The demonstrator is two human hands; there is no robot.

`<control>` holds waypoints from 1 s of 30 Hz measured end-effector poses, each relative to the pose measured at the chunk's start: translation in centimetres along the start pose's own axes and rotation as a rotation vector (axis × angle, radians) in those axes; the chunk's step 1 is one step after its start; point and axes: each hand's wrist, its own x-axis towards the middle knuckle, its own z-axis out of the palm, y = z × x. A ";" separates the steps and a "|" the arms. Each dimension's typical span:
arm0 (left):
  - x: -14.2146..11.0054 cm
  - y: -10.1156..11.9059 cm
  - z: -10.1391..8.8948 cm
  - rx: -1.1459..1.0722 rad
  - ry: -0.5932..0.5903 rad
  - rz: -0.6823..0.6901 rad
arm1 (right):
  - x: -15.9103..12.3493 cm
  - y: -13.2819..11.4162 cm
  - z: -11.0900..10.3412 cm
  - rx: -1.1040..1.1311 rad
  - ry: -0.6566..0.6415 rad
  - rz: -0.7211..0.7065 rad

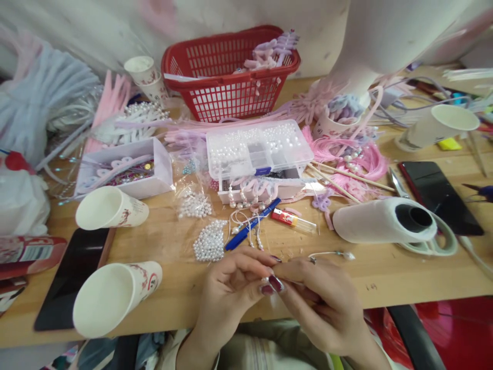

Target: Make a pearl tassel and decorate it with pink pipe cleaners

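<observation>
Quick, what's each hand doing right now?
Left hand: closed, pinching a small bead.
Right hand: curled in beside it; whether it grips anything can't be told.

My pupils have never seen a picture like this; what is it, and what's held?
There is no machine here: these are a person's own bare left hand and right hand. The single picture comes from a camera worn on the head, looking forward and down. On the wooden table lie a pile of white beads, a blue pen, a lighter and a white roll; a clear bead box and a red basket stand farther back. Both hands pinch at what looks like a small white bead, partly hidden.
</observation>
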 end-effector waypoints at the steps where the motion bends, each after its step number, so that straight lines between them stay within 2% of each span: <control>1: -0.1 -0.1 -0.1 0.020 -0.003 0.012 | -0.1 0.0 -0.1 0.010 -0.018 0.005; 8: -0.6 -0.4 -0.4 0.022 0.029 0.043 | -0.8 -0.1 -0.2 0.063 -0.092 0.016; 16: -1.0 -0.8 -0.1 0.036 0.067 0.039 | -1.2 0.2 -0.2 -0.064 -0.112 -0.055; 18: -1.0 -0.7 0.2 0.039 0.097 0.053 | -1.4 0.3 -0.2 -0.101 -0.118 -0.052; 20: -1.1 -0.2 0.5 0.003 0.175 0.064 | -1.6 0.5 -0.5 -0.173 -0.118 -0.045; 25: -1.1 2.0 0.6 -0.194 0.415 0.020 | -2.8 1.5 -2.8 -0.397 0.007 0.034; 30: -0.8 3.3 -0.2 -0.138 0.456 0.252 | -4.9 2.4 -5.2 -0.516 0.134 0.198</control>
